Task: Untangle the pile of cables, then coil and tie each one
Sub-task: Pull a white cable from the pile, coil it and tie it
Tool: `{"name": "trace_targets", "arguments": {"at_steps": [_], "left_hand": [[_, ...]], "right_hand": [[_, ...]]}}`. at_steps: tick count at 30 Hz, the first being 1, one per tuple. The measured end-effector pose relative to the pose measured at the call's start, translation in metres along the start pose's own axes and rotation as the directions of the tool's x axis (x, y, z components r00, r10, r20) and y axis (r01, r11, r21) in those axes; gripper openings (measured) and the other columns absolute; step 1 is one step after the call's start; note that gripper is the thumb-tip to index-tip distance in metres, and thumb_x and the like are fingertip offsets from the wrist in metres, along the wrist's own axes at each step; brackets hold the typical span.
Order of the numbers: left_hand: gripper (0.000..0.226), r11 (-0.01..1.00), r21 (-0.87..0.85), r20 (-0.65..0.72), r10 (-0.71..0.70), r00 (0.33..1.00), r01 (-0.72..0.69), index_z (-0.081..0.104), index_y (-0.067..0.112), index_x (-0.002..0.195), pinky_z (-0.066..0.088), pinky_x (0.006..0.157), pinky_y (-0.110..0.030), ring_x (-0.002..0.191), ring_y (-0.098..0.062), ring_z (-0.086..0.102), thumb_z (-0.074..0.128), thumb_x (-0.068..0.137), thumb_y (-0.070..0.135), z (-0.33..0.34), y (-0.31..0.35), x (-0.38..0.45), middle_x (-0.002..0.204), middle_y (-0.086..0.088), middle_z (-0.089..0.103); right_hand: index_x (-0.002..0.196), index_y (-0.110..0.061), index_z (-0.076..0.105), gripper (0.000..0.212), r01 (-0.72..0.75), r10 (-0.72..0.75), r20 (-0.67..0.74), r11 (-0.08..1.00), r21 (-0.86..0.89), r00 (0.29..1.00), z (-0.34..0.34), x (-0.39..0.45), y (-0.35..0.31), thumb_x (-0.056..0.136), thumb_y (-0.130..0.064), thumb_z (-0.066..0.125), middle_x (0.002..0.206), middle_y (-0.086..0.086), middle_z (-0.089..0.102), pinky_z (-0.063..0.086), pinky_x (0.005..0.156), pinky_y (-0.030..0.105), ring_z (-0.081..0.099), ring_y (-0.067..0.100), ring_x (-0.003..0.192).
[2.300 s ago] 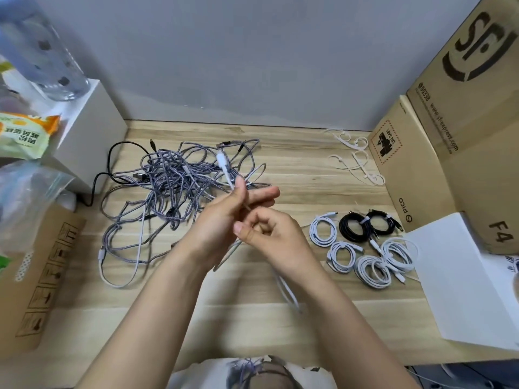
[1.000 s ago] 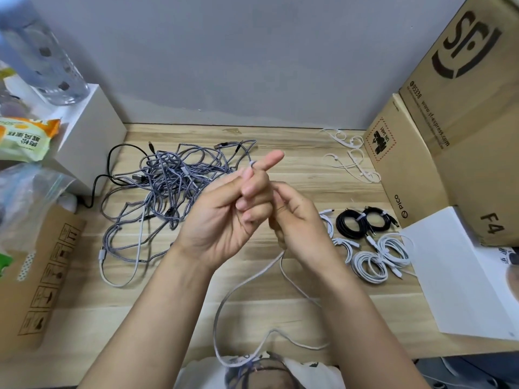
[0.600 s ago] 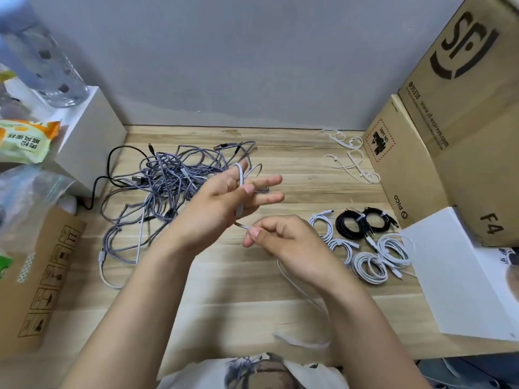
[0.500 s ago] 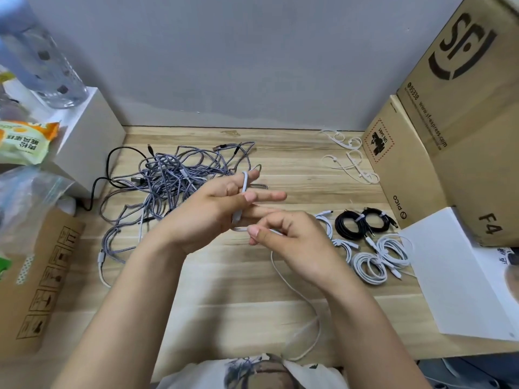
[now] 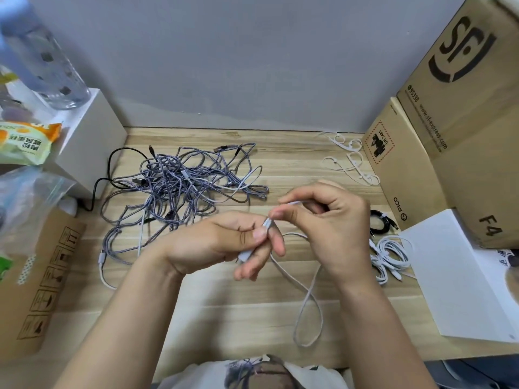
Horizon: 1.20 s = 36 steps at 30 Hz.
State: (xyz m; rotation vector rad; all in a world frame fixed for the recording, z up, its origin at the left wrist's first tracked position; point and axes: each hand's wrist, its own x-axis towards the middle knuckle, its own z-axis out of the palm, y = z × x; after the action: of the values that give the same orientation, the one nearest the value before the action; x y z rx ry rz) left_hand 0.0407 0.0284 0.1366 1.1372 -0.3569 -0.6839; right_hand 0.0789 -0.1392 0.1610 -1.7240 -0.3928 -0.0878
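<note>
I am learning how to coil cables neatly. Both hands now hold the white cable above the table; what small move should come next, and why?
Probably the right hand should lay another turn of the white cable around the left hand fingers. The left pinches the plug end, while a long slack loop hangs over the table, uncoiled.

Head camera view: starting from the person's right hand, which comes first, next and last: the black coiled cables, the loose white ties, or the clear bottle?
From the right hand:
1. Black coiled cables, just to its right on the table.
2. Loose white ties, farther back near the wall, beside the cardboard box.
3. Clear bottle, far across on the left, atop the white box.
</note>
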Motion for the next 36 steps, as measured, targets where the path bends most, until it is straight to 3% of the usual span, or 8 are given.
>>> {"name": "trace_targets", "arguments": {"at_steps": [4,8,12,18,26,29,33,36], "left_hand": [[0.010,0.929,-0.338,-0.022,0.156,0.988,-0.154,0.061,0.013,0.091,0.035,0.050,-0.015,0.044,-0.004,0.027,0.056,0.092,0.022,0.009,0.001,0.004,0.056,0.012,0.045],[0.014,0.745,-0.617,-0.085,0.259,0.962,-0.255,0.057,0.005,0.099,0.026,0.048,-0.018,0.045,-0.006,0.026,0.043,0.096,0.008,0.009,0.012,0.015,0.059,0.007,0.031],[0.020,0.615,-0.692,-0.262,0.273,0.926,-0.377,0.053,-0.003,0.108,0.031,0.050,-0.023,0.048,-0.009,0.029,0.038,0.097,0.005,0.006,0.021,0.020,0.058,-0.002,0.037],[0.025,0.871,-0.214,-0.689,0.186,0.701,-0.442,0.053,0.002,0.111,0.046,0.048,-0.014,0.047,-0.003,0.057,0.034,0.096,0.004,0.012,0.014,0.027,0.062,0.005,0.063],[0.031,0.971,-0.091,-0.606,0.124,0.786,-0.223,0.036,0.006,0.130,0.056,0.077,-0.024,0.085,-0.016,0.071,0.032,0.099,0.006,0.015,0.008,0.026,0.093,-0.007,0.074],[0.034,0.997,0.072,-0.600,0.048,0.798,-0.005,0.038,0.011,0.133,0.051,0.078,-0.015,0.095,-0.006,0.067,0.036,0.099,0.007,0.016,0.004,0.025,0.109,-0.003,0.069],[0.021,0.885,0.397,-0.590,0.045,0.806,0.242,0.061,0.019,0.110,0.035,0.099,-0.012,0.127,0.006,0.038,0.043,0.098,0.017,0.019,0.005,0.018,0.144,0.009,0.041],[0.022,0.899,0.390,-0.558,0.058,0.828,0.200,0.060,0.027,0.084,0.040,0.094,-0.011,0.122,-0.002,0.048,0.043,0.097,0.026,0.026,0.011,0.014,0.134,0.004,0.055]], "right_hand": [[0.067,-0.026,0.066,0.004,-0.106,0.098,0.051,0.975,0.194,0.994,-0.001,0.007,0.002,0.068,-0.023,0.069,0.052,-0.014,0.062,0.040,0.058,0.008,0.051,-0.004,0.052],[0.081,-0.022,0.063,0.017,-0.218,0.184,0.285,0.971,0.094,0.941,0.006,0.006,0.006,0.091,-0.013,0.053,0.043,-0.019,0.050,0.033,0.045,0.006,0.045,-0.004,0.042],[0.080,-0.036,0.063,0.014,-0.244,0.240,0.405,0.969,-0.041,0.882,0.014,-0.005,0.020,0.088,-0.034,0.051,0.048,-0.016,0.037,0.027,0.048,0.014,0.032,0.001,0.047],[0.088,-0.028,0.071,0.015,-0.190,0.330,0.427,0.922,-0.338,0.842,0.017,-0.015,0.023,0.089,-0.036,0.058,0.064,-0.006,0.063,0.045,0.066,0.032,0.055,0.013,0.065],[0.077,-0.012,0.067,0.027,-0.017,0.279,0.420,0.849,-0.527,0.863,0.011,-0.016,0.011,0.090,-0.034,0.058,0.047,-0.001,0.041,0.036,0.058,0.036,0.040,0.017,0.054],[0.076,-0.021,0.069,0.024,0.031,0.227,0.399,0.838,-0.545,0.888,0.010,-0.017,0.008,0.085,-0.042,0.060,0.059,-0.001,0.059,0.045,0.063,0.036,0.053,0.021,0.064],[0.077,-0.035,0.063,0.016,0.006,0.151,0.307,0.889,-0.457,0.940,0.010,-0.018,0.005,0.067,-0.041,0.074,0.054,-0.016,0.055,0.045,0.057,0.033,0.054,0.010,0.056],[0.062,-0.022,0.067,0.019,0.044,0.069,0.303,0.935,-0.351,0.951,0.007,-0.018,-0.003,0.059,-0.034,0.081,0.046,-0.013,0.052,0.036,0.050,0.026,0.046,0.006,0.048]]}}
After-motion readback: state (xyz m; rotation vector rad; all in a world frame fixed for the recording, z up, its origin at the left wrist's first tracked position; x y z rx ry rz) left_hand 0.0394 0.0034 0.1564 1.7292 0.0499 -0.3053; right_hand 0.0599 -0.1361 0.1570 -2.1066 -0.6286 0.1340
